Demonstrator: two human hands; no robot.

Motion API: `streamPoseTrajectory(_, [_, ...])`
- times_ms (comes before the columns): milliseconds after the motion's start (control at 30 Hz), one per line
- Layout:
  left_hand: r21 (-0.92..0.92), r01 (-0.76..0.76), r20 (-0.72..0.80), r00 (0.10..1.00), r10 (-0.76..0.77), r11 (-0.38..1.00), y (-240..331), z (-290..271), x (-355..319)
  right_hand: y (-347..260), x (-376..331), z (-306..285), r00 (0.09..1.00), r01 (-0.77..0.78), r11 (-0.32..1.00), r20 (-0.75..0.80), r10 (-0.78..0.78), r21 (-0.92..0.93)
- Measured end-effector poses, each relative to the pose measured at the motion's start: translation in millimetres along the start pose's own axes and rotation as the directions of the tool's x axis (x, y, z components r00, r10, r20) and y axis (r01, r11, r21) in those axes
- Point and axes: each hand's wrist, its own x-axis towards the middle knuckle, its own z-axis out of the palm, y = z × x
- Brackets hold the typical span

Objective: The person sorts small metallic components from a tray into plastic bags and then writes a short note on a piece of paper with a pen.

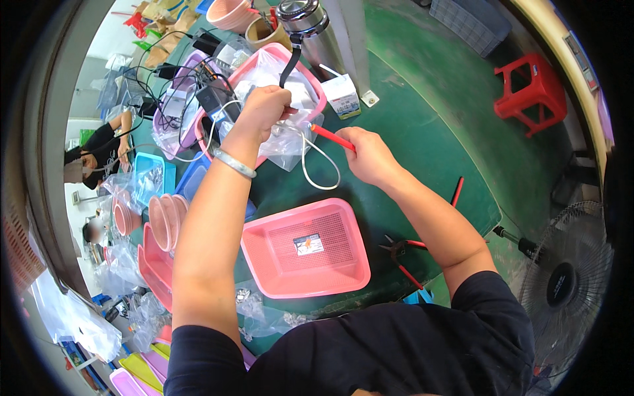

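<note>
My left hand [265,111] is closed, fingers pinched together above a pink basket [319,99] holding clear plastic bags [277,74]. What it pinches is too small to make out. My right hand [373,157] grips a slim red pen-shaped tool [335,138], its tip pointing left toward the left hand's fingers. A white cord [337,173] loops over the table just below the tool. Nearer to me is a pink mesh basket [356,264] with a small printed card [308,244] in it.
Red-handled pliers [398,249] lie to the right, near the table edge. A steel flask [310,33] and small carton [341,97] stand at the back. Stacked pink bowls [166,221] and tangled black cables are left. A fan [563,284] and red stool [531,92] stand right; another person [105,148] sits left.
</note>
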Motion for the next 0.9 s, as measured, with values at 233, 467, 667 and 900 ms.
streamPoseTrajectory(233, [-0.235,0.097,0.153,0.986,-0.062,0.967,4.1,-7.5,-34.3,-18.1,10.7,-3.1,0.982,-0.171,0.864,0.008,0.19,0.474])
streamPoseTrajectory(467, [-0.016,0.011,0.275,0.961,-0.006,1.0,3.8,17.6,-48.0,-23.7,7.4,-14.1,0.939,-0.293,0.463,0.16,0.306,0.837])
streamPoseTrajectory(667, [-0.286,0.097,0.315,0.949,-0.002,0.953,5.8,27.2,-38.8,-12.9,-2.6,-22.9,0.95,-0.246,0.596,0.069,0.303,0.764])
streamPoseTrajectory(900, [-0.425,0.092,0.32,0.946,0.055,0.9,-0.6,41.0,-33.6,-13.0,-10.7,-22.1,0.959,-0.235,0.679,0.054,0.277,0.695])
